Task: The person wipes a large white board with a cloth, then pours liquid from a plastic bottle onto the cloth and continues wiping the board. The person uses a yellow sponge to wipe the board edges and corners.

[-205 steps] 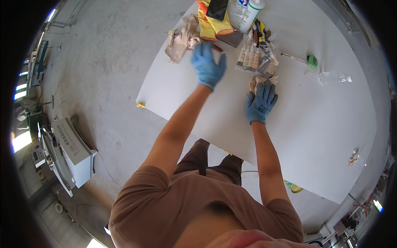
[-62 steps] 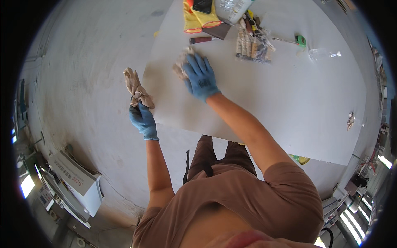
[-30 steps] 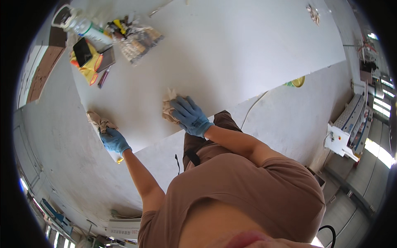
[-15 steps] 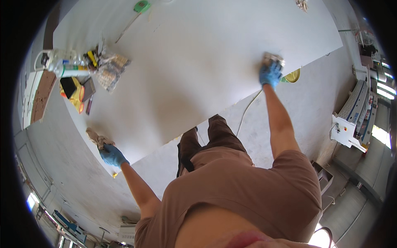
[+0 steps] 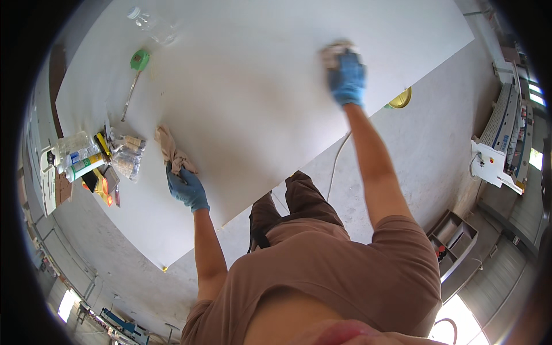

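Pale worktop (image 5: pixel 247 98) fills twelve o'clock; at nine, the left hand (image 5: pixel 188 190) grasps a beige cloth (image 5: pixel 171 149); at one, the right hand (image 5: pixel 348 81) covers a brownish rag (image 5: pixel 331 54), its grip too blurred to tell.

A workshop is suggested by the large white table (image 5: pixel 253 98), on whose left side a tape measure (image 5: pixel 139 60) and a bag of tubes (image 5: pixel 129 158) are laid, by the grey floor (image 5: pixel 422 138), and by the machine (image 5: pixel 489 165) and compartmented tray (image 5: pixel 464 254) seen to the right.
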Action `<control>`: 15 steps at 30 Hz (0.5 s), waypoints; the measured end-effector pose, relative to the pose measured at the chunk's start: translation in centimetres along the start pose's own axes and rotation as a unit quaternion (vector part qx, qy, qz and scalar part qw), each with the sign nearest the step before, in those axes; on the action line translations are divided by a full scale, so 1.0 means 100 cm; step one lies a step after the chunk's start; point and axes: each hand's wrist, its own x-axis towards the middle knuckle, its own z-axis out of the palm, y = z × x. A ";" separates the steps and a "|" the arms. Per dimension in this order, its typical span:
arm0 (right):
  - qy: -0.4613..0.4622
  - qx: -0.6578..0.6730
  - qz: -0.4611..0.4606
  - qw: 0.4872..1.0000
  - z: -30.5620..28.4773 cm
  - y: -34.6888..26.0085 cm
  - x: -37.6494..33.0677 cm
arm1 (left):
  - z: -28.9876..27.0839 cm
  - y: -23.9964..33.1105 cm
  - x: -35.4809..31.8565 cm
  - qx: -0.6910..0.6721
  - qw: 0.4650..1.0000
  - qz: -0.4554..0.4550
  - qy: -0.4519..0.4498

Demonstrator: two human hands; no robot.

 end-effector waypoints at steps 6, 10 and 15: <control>-0.079 -0.028 0.237 0.968 0.032 0.118 -0.030 | 0.028 0.011 0.000 0.107 0.990 0.073 0.049; 0.027 0.047 0.033 0.998 0.041 0.008 -0.021 | 0.036 0.010 -0.002 0.140 0.986 0.077 0.056; -0.120 0.346 0.020 0.930 0.019 -0.144 0.007 | 0.036 0.006 -0.002 0.155 0.984 0.074 0.047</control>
